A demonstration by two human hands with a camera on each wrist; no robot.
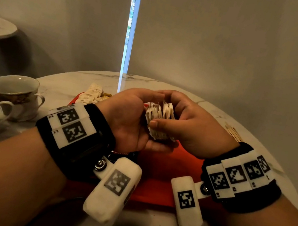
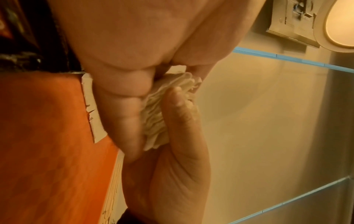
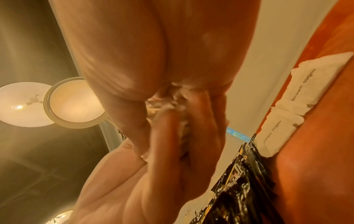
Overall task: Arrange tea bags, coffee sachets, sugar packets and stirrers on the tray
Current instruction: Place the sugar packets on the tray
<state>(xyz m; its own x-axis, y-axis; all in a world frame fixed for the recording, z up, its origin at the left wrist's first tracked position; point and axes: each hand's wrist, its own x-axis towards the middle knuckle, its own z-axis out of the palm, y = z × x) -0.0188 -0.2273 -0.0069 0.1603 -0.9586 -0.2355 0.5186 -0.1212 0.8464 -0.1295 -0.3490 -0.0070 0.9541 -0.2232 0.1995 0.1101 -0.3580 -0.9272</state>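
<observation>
Sugar packets (image 3: pixel 283 133) (right wrist view only) on tray (image 3: pixel 316 151).

Left hand (image 1: pixel 131 121) and right hand (image 1: pixel 187 127) meet (fingers curled, each grip closed).

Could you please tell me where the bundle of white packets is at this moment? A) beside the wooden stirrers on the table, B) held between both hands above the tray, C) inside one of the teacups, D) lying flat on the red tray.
B: the bundle of white packets is gripped between the left hand and right hand, raised over the red tray.
</observation>
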